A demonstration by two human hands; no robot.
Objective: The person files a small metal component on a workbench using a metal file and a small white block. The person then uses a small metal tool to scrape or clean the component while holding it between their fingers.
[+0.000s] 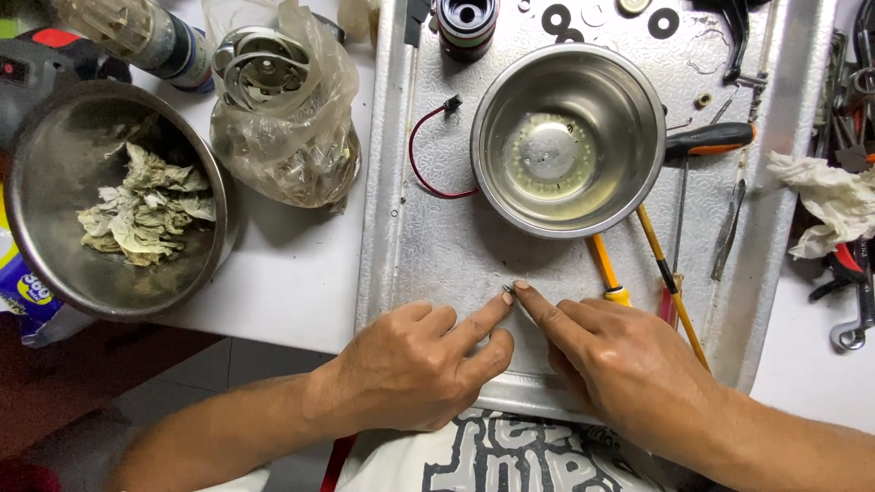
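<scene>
Repair workshop: screwdrivers [638, 264], wrenches [852, 328], washers [556, 18] on bench.

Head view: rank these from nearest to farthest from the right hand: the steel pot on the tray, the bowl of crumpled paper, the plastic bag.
From the right hand:
1. Steel pot, just beyond it on the tray.
2. Plastic bag, far left.
3. Bowl of crumpled paper, leftmost.

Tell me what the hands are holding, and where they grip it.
Left hand and right hand pinch a tiny part between their forefinger tips; too small to identify.

Both forefingers [488, 310] pinch a tiny part [509, 288] on tray [437, 246].
</scene>
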